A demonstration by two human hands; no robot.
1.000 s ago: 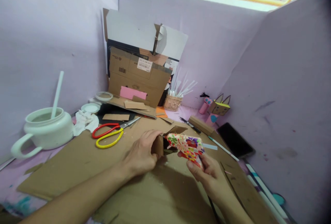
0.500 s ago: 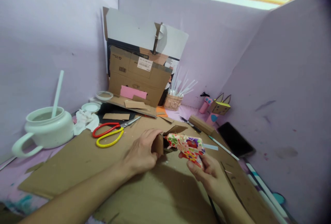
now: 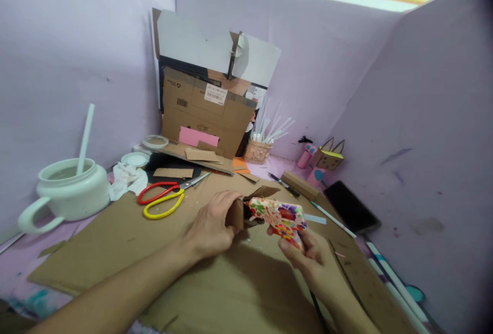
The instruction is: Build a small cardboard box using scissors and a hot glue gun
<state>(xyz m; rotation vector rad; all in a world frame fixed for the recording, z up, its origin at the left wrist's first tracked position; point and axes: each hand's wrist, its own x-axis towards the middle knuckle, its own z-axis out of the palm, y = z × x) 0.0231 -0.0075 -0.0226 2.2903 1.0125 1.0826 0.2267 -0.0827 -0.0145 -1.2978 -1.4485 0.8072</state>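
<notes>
My right hand (image 3: 304, 254) is closed round the handle of a flower-patterned glue gun (image 3: 271, 212), with a clear glue stick (image 3: 316, 219) poking out of its back end. The gun's nozzle points left, right up against a folded piece of cardboard (image 3: 235, 216). That cardboard is pinched in my left hand (image 3: 213, 226); most of my left fingertips are hidden behind it. Whether the nozzle touches the cardboard I cannot tell. Both hands are above a large flat cardboard sheet (image 3: 127, 252).
Scissors (image 3: 162, 200) with red and yellow handles lie left of my hands. A white mug (image 3: 73, 190) holding a stick stands further left. Behind are a cardboard box (image 3: 208, 113) and a basket (image 3: 258, 151) of glue sticks. A black phone (image 3: 350, 208) lies at right.
Almost nothing differs. The glue gun and both hands keep their places, and the view has shifted very slightly.
</notes>
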